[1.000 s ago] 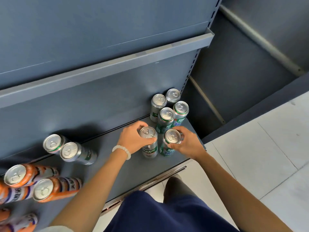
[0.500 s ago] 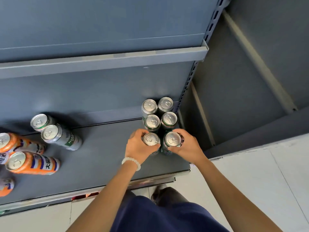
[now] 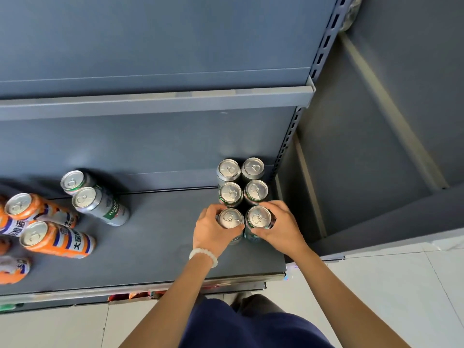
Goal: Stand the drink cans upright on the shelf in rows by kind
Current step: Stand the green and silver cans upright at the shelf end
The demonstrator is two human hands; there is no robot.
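Note:
Silver-and-green cans stand upright in two rows at the right end of the grey shelf. My left hand grips the front left can, and my right hand grips the front right can. Both cans sit on the shelf, close against the pair behind them. Two more silver-and-green cans stand at the shelf's left middle. Several orange cans stand at the far left.
An upper shelf edge overhangs the back of the cans. The slotted upright post borders the shelf on the right. White floor tiles lie below and right of the shelf's front lip.
Both hands have slid their cans back against the standing rows, closing the gap. My view has swung left and down, so the shelf now appears level.

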